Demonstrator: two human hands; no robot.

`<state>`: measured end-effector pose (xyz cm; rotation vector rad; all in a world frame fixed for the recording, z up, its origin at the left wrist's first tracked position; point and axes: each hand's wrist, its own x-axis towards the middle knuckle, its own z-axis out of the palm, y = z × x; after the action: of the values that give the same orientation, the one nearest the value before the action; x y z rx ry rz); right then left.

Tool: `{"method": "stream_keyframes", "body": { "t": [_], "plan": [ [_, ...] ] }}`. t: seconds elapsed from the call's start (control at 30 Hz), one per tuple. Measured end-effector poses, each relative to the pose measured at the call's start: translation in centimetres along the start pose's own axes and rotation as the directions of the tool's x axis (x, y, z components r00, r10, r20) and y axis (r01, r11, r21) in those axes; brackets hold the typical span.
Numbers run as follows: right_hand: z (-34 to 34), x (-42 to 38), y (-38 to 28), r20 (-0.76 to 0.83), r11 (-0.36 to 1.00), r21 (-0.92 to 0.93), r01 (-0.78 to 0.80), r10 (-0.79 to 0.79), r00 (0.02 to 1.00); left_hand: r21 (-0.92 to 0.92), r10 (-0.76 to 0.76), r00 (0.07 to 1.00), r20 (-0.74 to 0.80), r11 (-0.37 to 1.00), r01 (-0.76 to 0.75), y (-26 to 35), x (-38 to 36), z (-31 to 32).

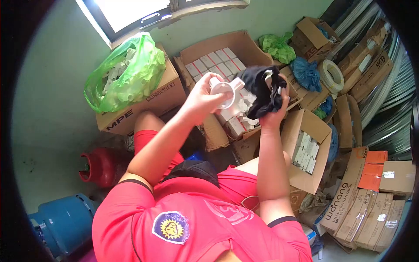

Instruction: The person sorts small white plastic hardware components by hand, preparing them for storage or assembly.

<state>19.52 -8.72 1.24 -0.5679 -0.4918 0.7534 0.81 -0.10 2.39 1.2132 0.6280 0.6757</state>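
My left hand (pixel 203 101) grips a round white plastic junction box (pixel 226 94) with short pipe stubs, its hollow side facing up. To its right, my right hand (pixel 279 102) is wrapped round a bunched black cloth (pixel 257 89); a small light part shows in its folds, too little of it to name. Both hands are raised over an open carton (pixel 192 53) that holds rows of small white boxes (pixel 214 60) and loose white fittings (pixel 242 105).
On the MPE carton (pixel 144 107) at left lies a green bag (pixel 131 74) of white fittings. Red (pixel 98 166) and blue (pixel 65 222) cylinders stand lower left. An open carton (pixel 299 179) of white boxes is at right, with stacked cartons (pixel 345 205) and coiled tubing (pixel 386 122) beyond.
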Motion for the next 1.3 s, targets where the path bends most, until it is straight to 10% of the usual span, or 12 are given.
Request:
{"method": "stream_keyframes", "body": {
  "t": [0.07,0.17,0.33,0.5,0.77,0.87,0.9,1.0,1.1,1.2,1.3],
  "plan": [
    [-0.6,0.0,0.2,0.238,0.990,-0.112,0.092,-0.063,0.969,0.116,-0.065,0.997,0.050,0.991,0.058,0.9,0.5,-0.6],
    [0.1,-1.2,1.0,0.553,0.497,-0.698,0.516,-0.084,0.829,0.187,-0.180,0.976,0.124,0.970,0.155,1.1,0.9,-0.7],
    [-0.2,-2.6,1.2,0.529,0.386,-0.763,0.518,-0.087,0.844,0.530,-0.150,0.974,0.171,0.847,0.037,0.4,1.2,-0.3],
    [-1.0,-2.0,2.4,0.094,0.570,-0.816,0.096,-0.034,0.995,0.874,0.262,0.952,0.159,0.411,-0.259,0.4,0.2,2.7],
    [-3.0,-0.1,3.8,-0.293,0.883,-0.218,-0.416,0.347,0.891,0.695,0.662,0.657,0.362,0.278,-0.663,-0.1,1.4,3.8],
    [-1.5,-0.5,2.9,-0.284,0.924,-0.160,-0.348,0.294,0.913,0.235,0.324,0.943,0.079,0.913,-0.334,-2.1,0.2,4.4],
    [-1.3,-0.5,3.1,-0.278,0.925,-0.214,-0.313,0.250,0.928,-0.004,0.358,0.934,0.018,0.934,-0.358,-4.2,0.8,4.5],
    [-1.4,-1.4,2.9,-0.182,0.918,-0.264,-0.296,0.253,0.950,0.159,0.429,0.887,-0.171,0.900,-0.405,-6.0,2.2,3.3],
    [-1.4,-1.8,2.4,-0.072,0.905,-0.391,-0.169,0.153,0.986,0.073,0.105,0.970,-0.218,0.993,-0.091,-4.0,4.2,1.1],
    [0.3,-1.9,0.7,0.312,0.689,-0.663,0.292,-0.099,0.945,0.120,-0.294,0.956,0.004,0.949,0.291,-1.9,4.2,-0.8],
    [-0.7,-1.6,1.7,0.623,0.420,-0.680,0.602,-0.103,0.776,0.267,-0.402,0.901,0.161,0.897,0.352,-2.5,3.7,-0.9]
  ]
}}
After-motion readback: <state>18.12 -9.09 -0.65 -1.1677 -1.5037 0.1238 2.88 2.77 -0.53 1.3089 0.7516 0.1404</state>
